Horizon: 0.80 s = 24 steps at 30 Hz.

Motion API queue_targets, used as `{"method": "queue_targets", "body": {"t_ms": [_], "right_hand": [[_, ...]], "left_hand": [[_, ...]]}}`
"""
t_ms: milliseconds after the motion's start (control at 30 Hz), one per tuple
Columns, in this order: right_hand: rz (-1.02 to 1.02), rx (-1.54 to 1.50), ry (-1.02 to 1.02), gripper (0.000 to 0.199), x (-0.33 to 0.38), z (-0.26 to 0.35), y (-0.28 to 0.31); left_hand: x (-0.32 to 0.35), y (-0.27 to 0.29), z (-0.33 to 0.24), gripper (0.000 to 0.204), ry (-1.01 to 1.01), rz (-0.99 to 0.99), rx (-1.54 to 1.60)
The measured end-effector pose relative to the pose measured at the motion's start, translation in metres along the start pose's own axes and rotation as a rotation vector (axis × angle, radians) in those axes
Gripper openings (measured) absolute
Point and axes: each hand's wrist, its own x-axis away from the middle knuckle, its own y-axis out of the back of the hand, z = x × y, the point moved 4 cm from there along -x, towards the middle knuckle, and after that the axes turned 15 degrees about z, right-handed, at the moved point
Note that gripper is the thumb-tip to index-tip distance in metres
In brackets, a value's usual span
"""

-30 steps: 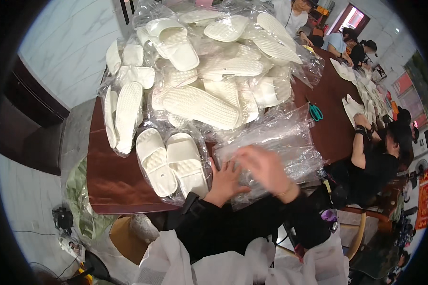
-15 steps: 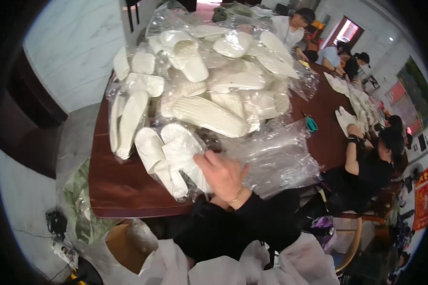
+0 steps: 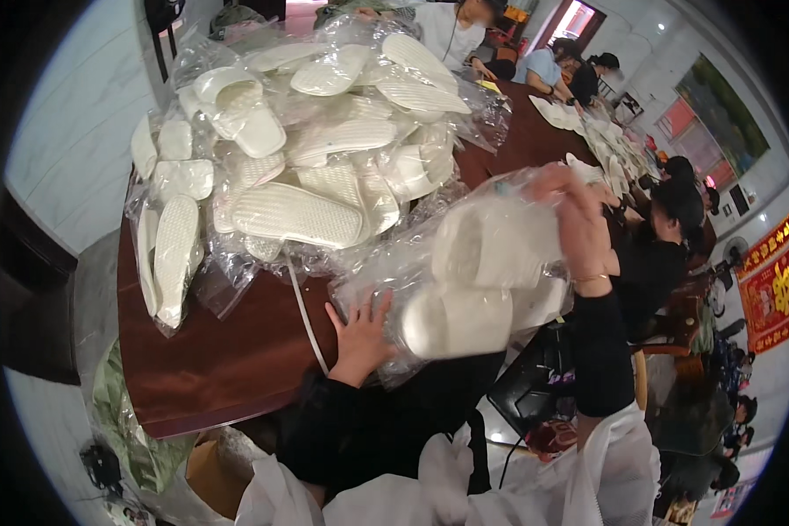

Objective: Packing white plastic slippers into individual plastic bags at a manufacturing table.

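Note:
A pair of white slippers (image 3: 466, 317) in a clear plastic bag hangs tilted over the table's front edge, blurred by motion. My right hand (image 3: 580, 223) is raised at the far end of this bag, its fingers closed on the plastic. My left hand (image 3: 361, 340) lies with fingers spread by the table edge, touching or just beside clear plastic bags (image 3: 373, 267); which of the two I cannot tell. Farther back, a heap of bagged white slippers (image 3: 298, 215) covers much of the table.
The dark red table (image 3: 210, 368) has a thin white strip (image 3: 307, 311) lying near my left hand. A cardboard box (image 3: 215, 478) stands on the floor below. Several people sit along the table to the right and far side, with more white slippers (image 3: 614, 153) before them.
The slipper pair has moved from the table's front left to the right, lifted by my right hand. My left hand now shows with fingers spread. The view has shifted rightward.

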Motion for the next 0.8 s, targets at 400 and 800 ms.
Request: {"method": "queue_targets", "body": {"t_ms": [400, 800], "right_hand": [[-0.189, 0.178, -0.292, 0.03, 0.048, -0.121, -0.072], [0.06, 0.194, -0.529, 0.016, 0.113, -0.163, -0.054]], "left_hand": [[-0.008, -0.021, 0.003, 0.093, -0.069, 0.011, -0.096], [-0.005, -0.016, 0.002, 0.087, -0.085, -0.019, -0.031]]}}
